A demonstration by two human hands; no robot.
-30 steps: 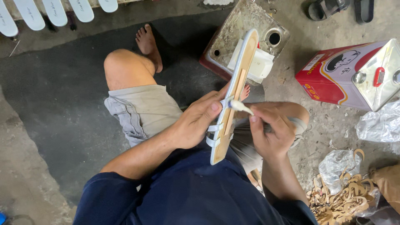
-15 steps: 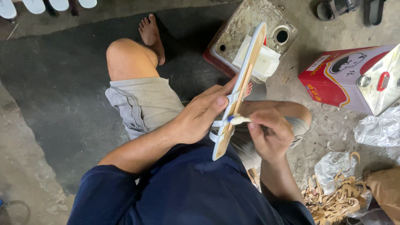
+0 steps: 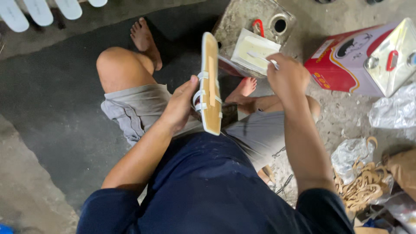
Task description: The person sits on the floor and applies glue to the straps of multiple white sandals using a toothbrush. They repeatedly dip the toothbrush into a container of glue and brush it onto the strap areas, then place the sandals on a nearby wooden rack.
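Observation:
I sit on the ground with my legs bent. My left hand grips a tan sandal sole with white straps, held on edge above my lap. Further out, my right hand holds a small white brush whose tip reaches into a pale open glue container. That container rests on a grey dirty tin can in front of my knees.
A red and white rectangular tin with a silver top lies at the right. Clear plastic bags and a heap of tan straps lie by my right side. White soles line the top left, beside a dark mat.
My right hand has left the sole and moved forward with the brush to the glue container. The left hand still holds the sole, now more upright.

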